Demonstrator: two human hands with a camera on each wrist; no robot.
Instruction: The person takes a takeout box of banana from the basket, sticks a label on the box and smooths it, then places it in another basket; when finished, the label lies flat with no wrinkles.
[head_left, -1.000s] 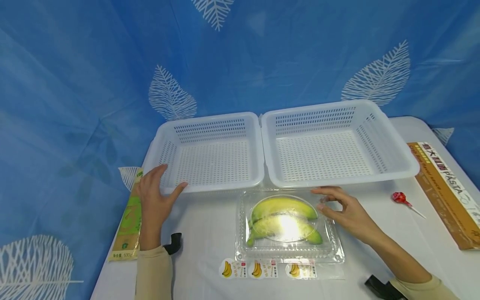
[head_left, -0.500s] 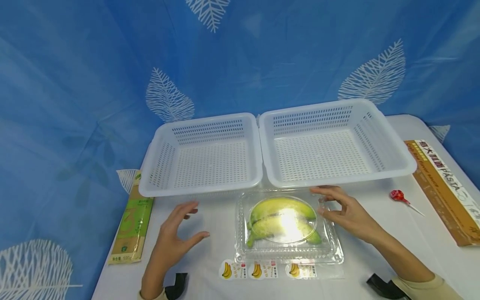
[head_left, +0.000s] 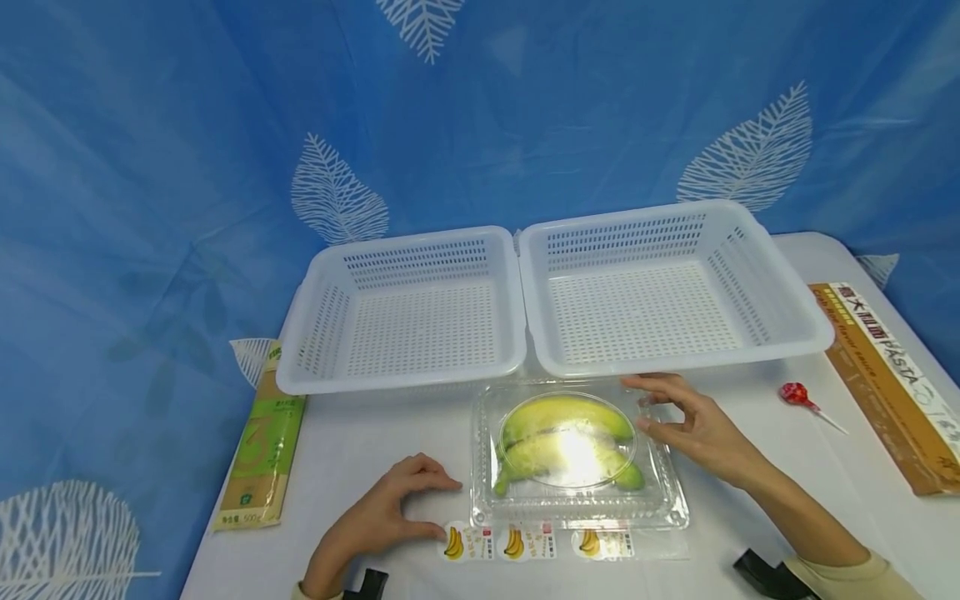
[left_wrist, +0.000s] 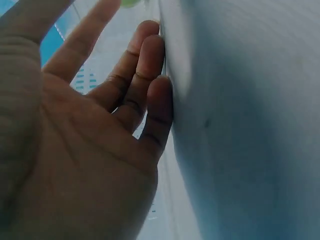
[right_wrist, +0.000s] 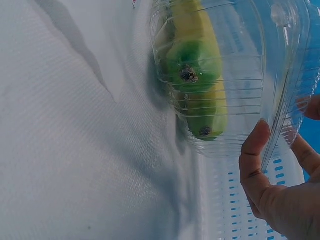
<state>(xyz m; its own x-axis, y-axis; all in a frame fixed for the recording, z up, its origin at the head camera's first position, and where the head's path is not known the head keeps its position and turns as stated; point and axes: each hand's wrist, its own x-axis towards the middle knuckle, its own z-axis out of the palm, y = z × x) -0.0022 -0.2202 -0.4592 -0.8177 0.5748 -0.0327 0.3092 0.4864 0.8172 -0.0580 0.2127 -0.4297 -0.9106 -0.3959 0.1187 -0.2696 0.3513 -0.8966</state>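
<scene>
- box [head_left: 577, 454] was rested on the counter [head_left: 405, 425], pinched by the right hand [head_left: 688, 423];
- left hand [head_left: 390, 508] was held spread beside stickers [head_left: 467, 542];
- sticker pickup seemed in progress; careful peeling seemed required

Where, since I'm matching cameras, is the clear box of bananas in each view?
Head: clear box below centre, slightly right, right hand at its edge.
Left wrist: box not discernible; green patch at top edge may be fruit.
Right wrist: box upper right, its edge between thumb and fingers.
Shared landmark: slotted white basket plastic, in all three.
</scene>
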